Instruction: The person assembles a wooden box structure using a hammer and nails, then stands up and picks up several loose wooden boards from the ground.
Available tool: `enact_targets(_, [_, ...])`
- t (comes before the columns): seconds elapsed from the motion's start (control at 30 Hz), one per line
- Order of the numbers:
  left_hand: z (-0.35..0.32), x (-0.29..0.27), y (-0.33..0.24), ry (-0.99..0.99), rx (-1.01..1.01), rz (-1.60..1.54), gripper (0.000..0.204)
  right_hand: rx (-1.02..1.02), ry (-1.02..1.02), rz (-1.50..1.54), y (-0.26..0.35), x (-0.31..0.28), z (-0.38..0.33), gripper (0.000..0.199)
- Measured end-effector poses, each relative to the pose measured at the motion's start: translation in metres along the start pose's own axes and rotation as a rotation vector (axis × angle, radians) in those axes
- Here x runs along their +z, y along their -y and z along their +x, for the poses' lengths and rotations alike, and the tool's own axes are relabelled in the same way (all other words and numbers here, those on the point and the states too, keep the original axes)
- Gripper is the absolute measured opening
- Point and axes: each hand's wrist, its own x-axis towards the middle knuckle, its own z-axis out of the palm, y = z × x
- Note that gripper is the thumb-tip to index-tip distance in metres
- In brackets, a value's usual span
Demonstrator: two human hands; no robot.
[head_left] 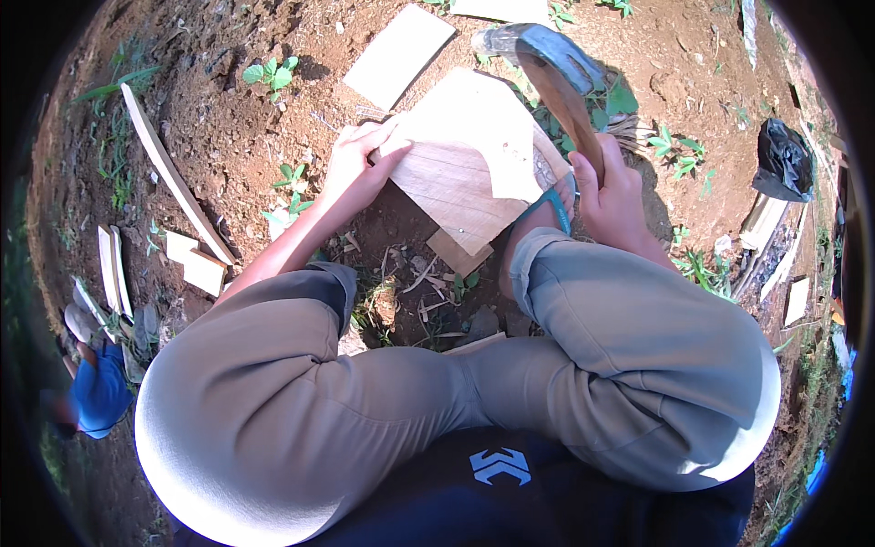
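Note:
A claw hammer (565,98) is raised in my right hand (612,196), which wraps round its wooden handle. Its metal head is above the far right of a pale wooden board (433,173). My left hand (365,164) grips the board's left edge, thumb on top; some of its fingers are hidden. Bright sunlight washes out much of the board. Beneath its near corner, a smaller wood piece (458,252) sticks out. A small nail-like dot shows near that corner. My sandalled right foot (547,210) rests against the board's right side.
Another flat board (399,56) lies beyond on the brown soil. To the left are a long curved strip (173,173) and wood offcuts (202,269). A black plastic bag (784,159) sits at the right. A person in blue (100,387) is at far left.

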Motion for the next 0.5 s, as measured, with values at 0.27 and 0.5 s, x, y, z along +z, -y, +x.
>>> enact_targets(0.27, [0.004, -0.003, 0.001, 0.059, -0.056, 0.052, 0.045, 0.048, 0.083, -0.026, 0.001, -0.008, -0.003, 0.023])
enact_targets(0.5, [0.002, -0.001, 0.001, 0.023, -0.098, 0.046, 0.039, -0.042, -0.027, 0.088, 0.002, -0.007, -0.010, 0.022])
